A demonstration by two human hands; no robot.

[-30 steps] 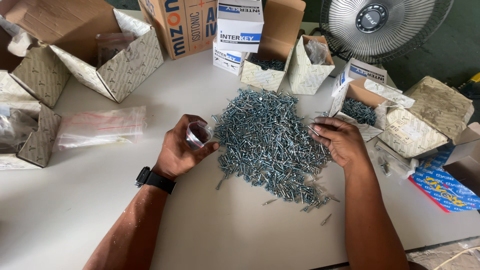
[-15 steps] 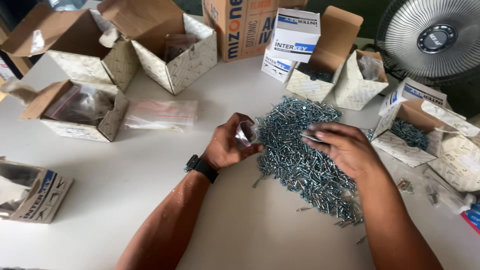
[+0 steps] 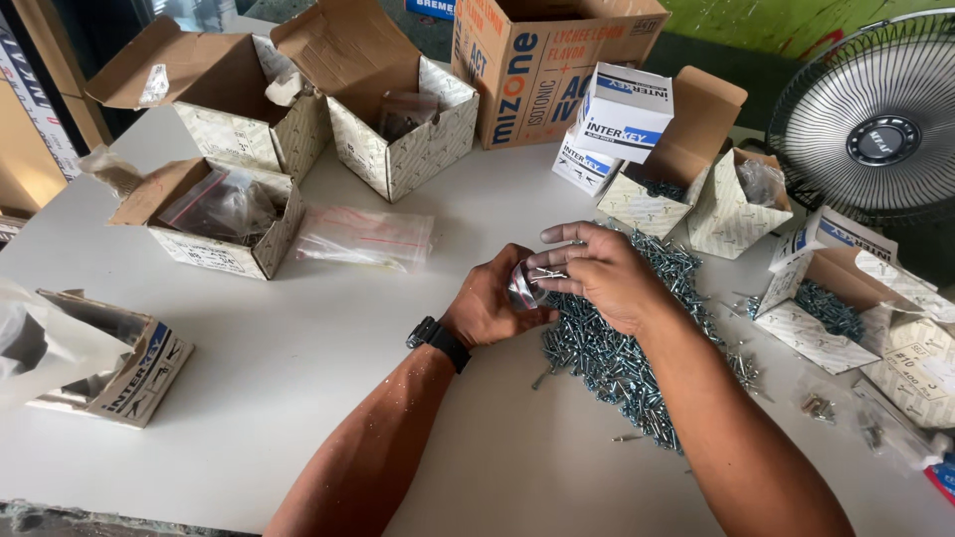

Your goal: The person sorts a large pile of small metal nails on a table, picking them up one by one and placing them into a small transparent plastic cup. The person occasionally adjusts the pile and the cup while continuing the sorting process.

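On a white worktop [image 3: 298, 378], the left hand [image 3: 487, 303], a black watch [image 3: 438, 343] on its wrist, curls its grip around a small clear bag [image 3: 520, 283], holding it upright. The right hand [image 3: 602, 273] reaches across, pinching silver screws [image 3: 550, 272] at the bag's mouth. Both hover beside the screw pile [image 3: 617, 348].
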